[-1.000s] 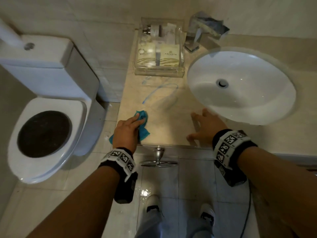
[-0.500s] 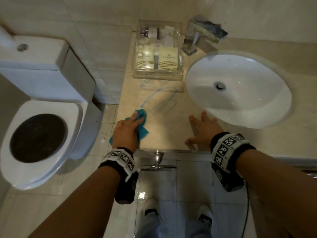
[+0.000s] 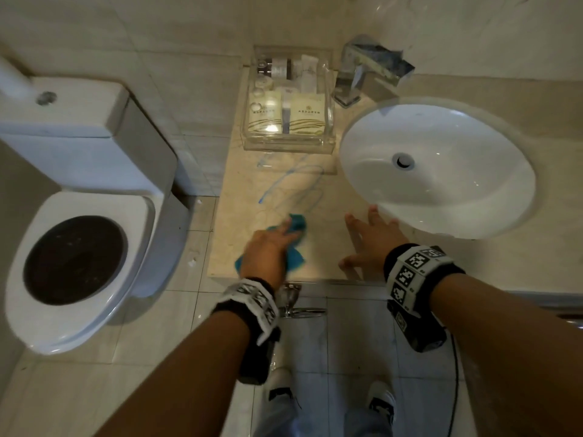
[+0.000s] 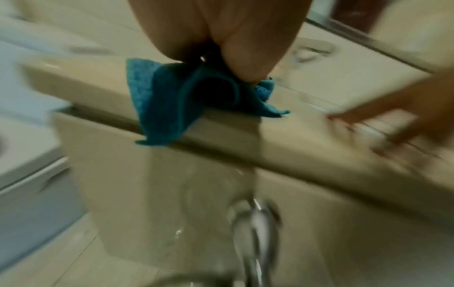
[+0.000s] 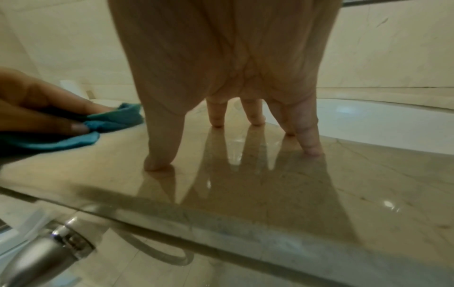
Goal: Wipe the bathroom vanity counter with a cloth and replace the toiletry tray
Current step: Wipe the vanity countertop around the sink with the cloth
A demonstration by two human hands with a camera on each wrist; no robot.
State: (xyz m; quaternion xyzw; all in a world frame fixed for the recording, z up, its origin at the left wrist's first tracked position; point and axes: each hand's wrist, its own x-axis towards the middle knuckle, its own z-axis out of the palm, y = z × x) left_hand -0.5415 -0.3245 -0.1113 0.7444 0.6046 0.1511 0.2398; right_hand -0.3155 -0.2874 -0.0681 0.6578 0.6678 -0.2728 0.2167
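A teal cloth [image 3: 296, 224] lies bunched on the beige marble counter [image 3: 236, 222] near its front edge, one corner hanging over the edge [image 4: 159, 124]. My left hand [image 3: 268, 250] grips the cloth, thumb and fingers curled round it [image 5: 115, 116]. Just beyond it, blue marker lines [image 3: 293, 184] streak the counter. My right hand [image 3: 372, 238] rests on the counter beside the sink, fingers spread and fingertips [image 5: 312, 149] touching the stone. A clear toiletry tray [image 3: 287, 145] with packets and small bottles stands at the back against the wall.
A white oval sink [image 3: 441, 190] fills the counter's right side, with a chrome faucet [image 3: 369, 74] behind it. A toilet [image 3: 79, 247] stands left of the counter. A chrome ring holder [image 3: 296, 307] sticks out below the counter's front edge.
My left hand has slid the cloth to the right along the counter's front, closer to my right hand. The right hand has stayed planted.
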